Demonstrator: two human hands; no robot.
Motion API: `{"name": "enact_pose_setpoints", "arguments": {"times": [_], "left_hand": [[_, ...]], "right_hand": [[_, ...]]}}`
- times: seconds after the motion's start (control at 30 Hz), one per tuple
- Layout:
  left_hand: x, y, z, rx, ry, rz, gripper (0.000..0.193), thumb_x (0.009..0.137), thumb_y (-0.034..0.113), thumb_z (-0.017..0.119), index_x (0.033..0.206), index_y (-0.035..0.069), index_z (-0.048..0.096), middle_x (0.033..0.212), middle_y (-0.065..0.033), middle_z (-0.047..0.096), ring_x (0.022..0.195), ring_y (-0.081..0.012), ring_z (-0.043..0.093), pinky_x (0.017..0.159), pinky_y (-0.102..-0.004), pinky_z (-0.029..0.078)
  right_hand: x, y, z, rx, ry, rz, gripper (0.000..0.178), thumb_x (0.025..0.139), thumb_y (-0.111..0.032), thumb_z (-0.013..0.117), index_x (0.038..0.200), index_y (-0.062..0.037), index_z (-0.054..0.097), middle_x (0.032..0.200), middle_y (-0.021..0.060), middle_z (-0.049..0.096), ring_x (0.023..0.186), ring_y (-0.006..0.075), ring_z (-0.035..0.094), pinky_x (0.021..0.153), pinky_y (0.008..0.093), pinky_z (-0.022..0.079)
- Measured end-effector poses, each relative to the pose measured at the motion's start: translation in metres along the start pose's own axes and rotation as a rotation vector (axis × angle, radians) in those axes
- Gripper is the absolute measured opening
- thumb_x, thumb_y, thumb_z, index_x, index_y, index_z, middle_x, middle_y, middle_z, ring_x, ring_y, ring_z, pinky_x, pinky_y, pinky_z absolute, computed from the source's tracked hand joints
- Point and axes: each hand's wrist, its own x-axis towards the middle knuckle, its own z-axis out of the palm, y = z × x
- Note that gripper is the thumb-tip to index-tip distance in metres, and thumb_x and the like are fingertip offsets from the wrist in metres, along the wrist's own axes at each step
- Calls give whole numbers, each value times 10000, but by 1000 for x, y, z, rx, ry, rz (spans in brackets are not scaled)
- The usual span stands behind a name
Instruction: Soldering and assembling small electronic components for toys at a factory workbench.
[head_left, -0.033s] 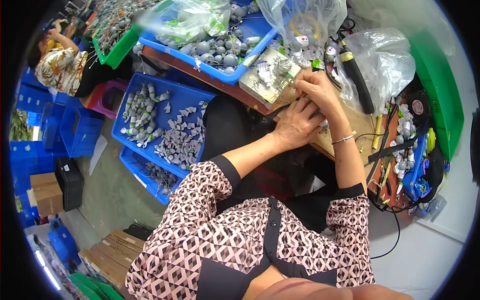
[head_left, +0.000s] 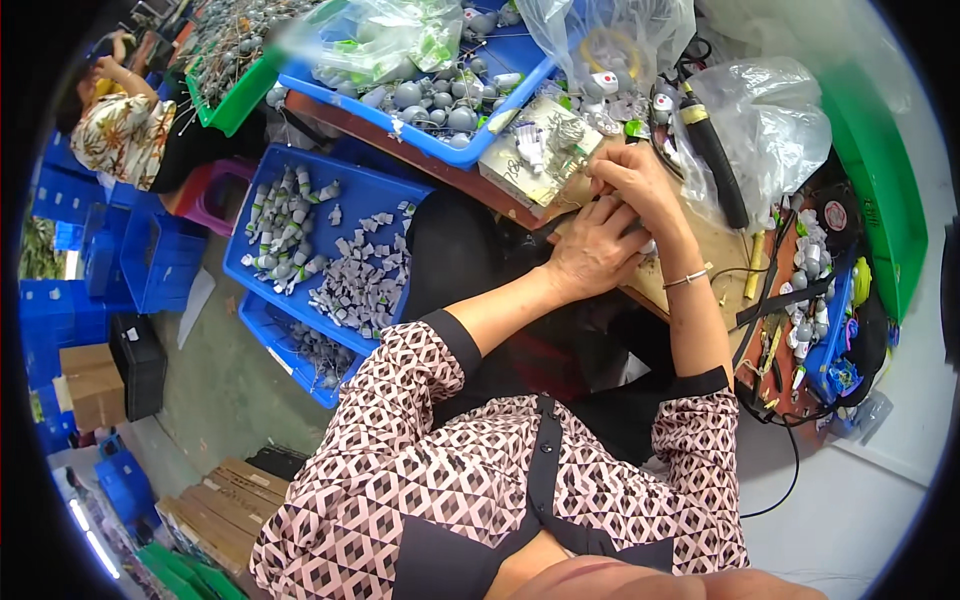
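My left hand (head_left: 598, 248) is closed at the edge of the wooden work board (head_left: 700, 262), its fingers curled. A small grey rounded piece (head_left: 648, 246) peeks out beside those fingers; most of it is hidden. Just above, my right hand (head_left: 645, 188) pinches with thumb and forefinger, touching the left fingers. What it pinches is too small to make out. To the left of the right fingertips stands a pale box (head_left: 512, 178) with small white and grey pieces on top. A black-handled tool (head_left: 718, 165) lies to the right of my right hand.
A blue tray (head_left: 495, 128) of grey round parts stands beyond my hands. Another blue tray (head_left: 238, 262) at left holds white caps and grey-green pieces. Clear plastic bags (head_left: 780, 120), cables and a green bin (head_left: 880, 200) crowd the right. A co-worker (head_left: 125, 140) sits far left.
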Motion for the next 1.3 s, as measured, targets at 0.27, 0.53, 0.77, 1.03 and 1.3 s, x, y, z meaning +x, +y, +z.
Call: {"name": "enact_pose_setpoints", "arguments": {"times": [0.27, 0.53, 0.77, 1.03, 1.3], "left_hand": [[3, -3, -1, 28, 16, 16, 297, 773, 205, 722, 1054, 114, 687, 1231, -137, 561, 1199, -367, 510, 1019, -496, 435], [-1, 6, -2, 7, 83, 58, 305, 749, 167, 741, 1048, 119, 708, 1233, -135, 570, 1159, -379, 515, 992, -506, 449], [8, 0, -17, -69, 33, 91, 333, 752, 127, 718, 1080, 82, 675, 1206, -110, 587, 1072, -332, 554, 927, -442, 488], [23, -16, -82, 232, 178, 102, 262, 811, 142, 733, 1062, 131, 656, 1148, -46, 622, 1045, -265, 566, 875, -409, 427], [50, -37, -86, 407, 130, -32, 147, 858, 227, 704, 800, 99, 659, 1028, -44, 589, 1018, -276, 508, 868, -441, 372]], "right_hand": [[3, -1, 0, 110, -39, 15, 205, 886, -199, 645, 852, -4, 695, 740, 23, 675, 673, 81, 600, 645, 235, 490], [-7, 4, 1, 154, -61, 47, 209, 950, -238, 621, 868, -47, 645, 764, 7, 636, 705, 86, 571, 642, 240, 458], [-1, 5, -6, 258, 17, -85, 181, 990, -222, 616, 955, -48, 646, 808, -10, 618, 763, 77, 548, 711, 237, 445], [-15, 8, 8, -23, 177, -299, 156, 991, -172, 635, 965, -19, 649, 826, 3, 629, 782, 84, 589, 717, 254, 470], [-32, -1, 11, -432, 324, -577, 59, 902, -78, 685, 938, -38, 661, 767, 72, 681, 744, 198, 659, 732, 325, 488]]}}
